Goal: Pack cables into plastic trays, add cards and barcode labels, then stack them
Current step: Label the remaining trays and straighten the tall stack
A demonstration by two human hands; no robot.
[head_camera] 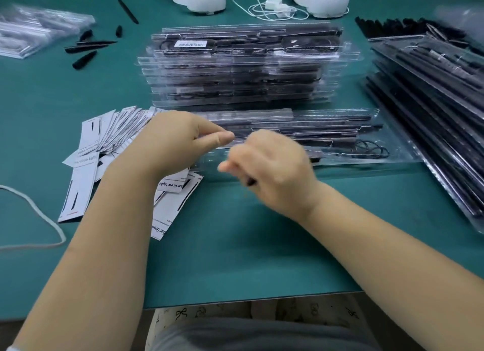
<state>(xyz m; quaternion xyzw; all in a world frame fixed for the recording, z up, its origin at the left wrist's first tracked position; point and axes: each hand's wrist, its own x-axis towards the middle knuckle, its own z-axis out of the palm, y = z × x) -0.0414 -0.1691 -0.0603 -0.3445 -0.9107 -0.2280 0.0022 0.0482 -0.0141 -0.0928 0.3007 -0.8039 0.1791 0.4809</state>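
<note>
A clear plastic tray (340, 138) with black bars and a coiled black cable lies flat in front of me. My left hand (180, 141) pinches its near left edge between thumb and fingers. My right hand (269, 167), blurred, is curled over the tray's near edge with a small dark piece showing under its fingers. Behind the tray stands a tall stack of packed trays (241, 68), the top one bearing a barcode label (190, 44). A fanned pile of white cards (115, 136) lies under and left of my left hand.
More trays of black parts are piled at the right (429, 94). Clear bags (39, 28) and loose black spikes (86, 49) sit at the far left. White headsets and a cable (272, 7) rest at the back. A white cord (39, 214) curls at the left.
</note>
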